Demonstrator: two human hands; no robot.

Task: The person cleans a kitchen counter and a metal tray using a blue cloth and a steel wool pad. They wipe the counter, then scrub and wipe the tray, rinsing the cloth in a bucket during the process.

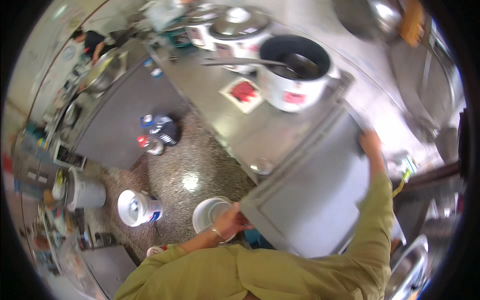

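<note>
A wide grey rectangular panel [311,195] with a raised rim lies before me, against the end of a stainless steel counter [210,97]. My left hand [229,222], with a bracelet at the wrist, grips its near left corner. At its far right edge is my right hand [370,144], fingers curled over the rim and blurred. A clear plastic tub [205,214] stands just beyond my left hand, partly hidden by it. Below the panel's left corner a blue object [258,239] shows in part.
On the counter are a white electric cooker pot [296,92] with a ladle, lidded cookers [240,26] and a dish of red food [244,93]. A white bucket [138,210], bottles [162,129] and a grey bin [87,189] stand at left. A person [93,45] works far off.
</note>
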